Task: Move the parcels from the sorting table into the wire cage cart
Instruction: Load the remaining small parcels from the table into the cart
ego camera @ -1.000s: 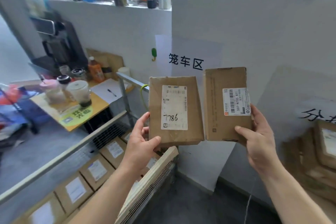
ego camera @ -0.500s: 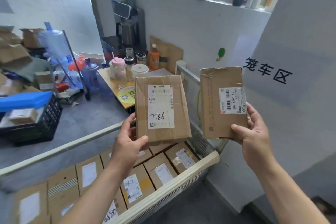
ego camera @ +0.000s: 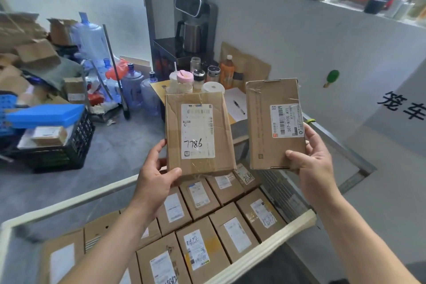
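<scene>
Grey floor [ego camera: 115, 145] and white walls [ego camera: 299, 41] frame a cluttered stockroom. Nearest, at 6 o'clock, the padded rail of the wire cage cart [ego camera: 265, 244] crosses the view. Inside it, packed parcels [ego camera: 237, 233] lie flat, labels up, long axes running about 11 to 5. Above them the left hand [ego camera: 156, 182] grips the bottom corner of the 7786 parcel [ego camera: 198, 131], thumb on its face, fingers behind. At 3 o'clock the right hand [ego camera: 315, 168] holds the barcoded parcel [ego camera: 274, 124] the same way. Both parcels stand upright, long axes toward 12. The drop lies toward 6 from the fingers, and each parcel likely needs tipping flat. The 7786 parcel hangs squarely over the rows, so it seems nearer. Beyond, at 12, stands a drinks table [ego camera: 159, 85].
</scene>
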`<state>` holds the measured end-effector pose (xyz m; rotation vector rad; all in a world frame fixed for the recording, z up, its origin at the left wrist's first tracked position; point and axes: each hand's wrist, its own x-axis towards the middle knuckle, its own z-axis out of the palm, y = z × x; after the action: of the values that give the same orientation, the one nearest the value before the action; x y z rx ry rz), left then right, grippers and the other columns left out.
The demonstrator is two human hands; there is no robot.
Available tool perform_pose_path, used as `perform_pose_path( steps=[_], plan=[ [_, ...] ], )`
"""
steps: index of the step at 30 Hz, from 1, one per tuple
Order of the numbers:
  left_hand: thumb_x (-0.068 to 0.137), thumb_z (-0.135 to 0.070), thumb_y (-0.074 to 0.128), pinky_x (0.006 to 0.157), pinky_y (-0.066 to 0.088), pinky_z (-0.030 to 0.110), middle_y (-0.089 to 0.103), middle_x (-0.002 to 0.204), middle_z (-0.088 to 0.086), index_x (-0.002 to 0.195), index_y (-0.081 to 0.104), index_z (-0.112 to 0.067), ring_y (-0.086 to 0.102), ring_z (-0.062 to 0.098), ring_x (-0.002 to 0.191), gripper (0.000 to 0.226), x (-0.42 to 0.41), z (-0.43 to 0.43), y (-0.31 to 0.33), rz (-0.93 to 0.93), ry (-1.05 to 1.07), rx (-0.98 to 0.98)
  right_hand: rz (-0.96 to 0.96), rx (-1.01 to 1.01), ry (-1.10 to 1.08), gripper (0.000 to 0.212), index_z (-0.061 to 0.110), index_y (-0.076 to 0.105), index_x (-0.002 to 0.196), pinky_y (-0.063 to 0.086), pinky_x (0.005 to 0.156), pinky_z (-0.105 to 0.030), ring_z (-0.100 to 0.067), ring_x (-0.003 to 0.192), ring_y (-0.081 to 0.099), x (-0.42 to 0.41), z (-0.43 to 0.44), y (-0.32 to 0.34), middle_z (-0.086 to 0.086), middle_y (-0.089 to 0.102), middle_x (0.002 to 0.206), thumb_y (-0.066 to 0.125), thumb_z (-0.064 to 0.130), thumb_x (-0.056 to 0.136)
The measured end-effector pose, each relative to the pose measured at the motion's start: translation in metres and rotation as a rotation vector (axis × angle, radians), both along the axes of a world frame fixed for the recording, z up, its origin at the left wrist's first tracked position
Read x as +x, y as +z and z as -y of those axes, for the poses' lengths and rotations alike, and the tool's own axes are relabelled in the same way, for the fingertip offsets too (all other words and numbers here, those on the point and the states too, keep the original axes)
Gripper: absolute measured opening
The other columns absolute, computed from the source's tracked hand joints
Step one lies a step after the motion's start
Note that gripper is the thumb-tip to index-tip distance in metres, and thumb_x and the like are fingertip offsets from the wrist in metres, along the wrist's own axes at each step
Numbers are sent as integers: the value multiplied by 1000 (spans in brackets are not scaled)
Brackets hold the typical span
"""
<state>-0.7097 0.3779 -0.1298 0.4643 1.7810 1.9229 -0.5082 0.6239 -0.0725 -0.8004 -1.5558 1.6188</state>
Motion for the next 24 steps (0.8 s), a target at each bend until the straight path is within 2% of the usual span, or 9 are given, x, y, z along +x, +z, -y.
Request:
perform_pose_path(
  steps=[3, 7, 12, 14, 17, 19, 21, 24],
  plan=[
    [92, 5, 62, 82, 61, 41, 72, 108, 5, 137, 45, -49, 72, 22, 101, 72, -13, 3, -3, 13, 22, -5, 15, -3, 8, 72, 29, 47, 148, 62, 70, -35, -22, 107, 70, -21, 4, -4, -3, 70, 118, 53, -16, 91],
    [92, 6, 61, 89, 58, 46, 72, 110, 6, 135, 45, -49, 70, 24, 102, 71, -27, 2, -6, 35, 40, -8, 37, 7, 41, 70, 36, 51, 139, 62, 70, -33, -17, 106, 71, -45, 0, -7, 5, 74, 109, 54, -15, 91],
    [91, 7, 62, 87, 57, 39, 72, 112, 5, 125, 47, -54, 70, 20, 104, 72, -43, -6, -19, 63, 81, -29, 68, -10, 103, 70, 33, 49, 143, 60, 66, -28, -16, 103, 72, -75, -17, -22, 7, 74, 107, 54, -14, 91],
    [90, 8, 62, 86, 57, 36, 71, 113, 7, 126, 47, -53, 69, 21, 106, 73, -47, -11, -29, 82, 102, -43, 90, -20, 130, 71, 35, 50, 142, 61, 68, -30, -17, 104, 71, -85, -25, -34, 6, 74, 109, 55, -14, 91],
    [90, 9, 63, 91, 56, 45, 72, 112, 6, 123, 48, -57, 69, 24, 107, 75, -50, -23, -47, 110, 128, -81, 138, -43, 166, 70, 38, 51, 140, 63, 77, -39, -17, 109, 69, -94, -44, -62, 7, 73, 113, 55, -12, 91],
    [90, 9, 63, 89, 56, 46, 74, 111, 2, 121, 49, -59, 70, 21, 106, 76, -47, -34, -65, 131, 148, -118, 176, -74, 190, 70, 39, 51, 140, 61, 81, -41, -15, 111, 68, -97, -61, -85, 8, 72, 114, 56, -11, 92],
    [90, 9, 63, 88, 56, 44, 74, 111, -2, 125, 47, -57, 71, 17, 104, 76, -41, -47, -86, 164, 167, -153, 220, -107, 209, 70, 37, 50, 143, 61, 81, -37, -11, 112, 67, -98, -80, -112, 9, 72, 116, 57, -10, 92],
    [90, 12, 60, 76, 58, 36, 75, 111, -3, 134, 43, -49, 72, 18, 100, 78, -27, -65, -120, 239, 183, -199, 309, -151, 227, 71, 37, 50, 143, 60, 76, -29, -7, 109, 67, -94, -106, -156, 13, 72, 114, 57, -10, 91]
  ],
)
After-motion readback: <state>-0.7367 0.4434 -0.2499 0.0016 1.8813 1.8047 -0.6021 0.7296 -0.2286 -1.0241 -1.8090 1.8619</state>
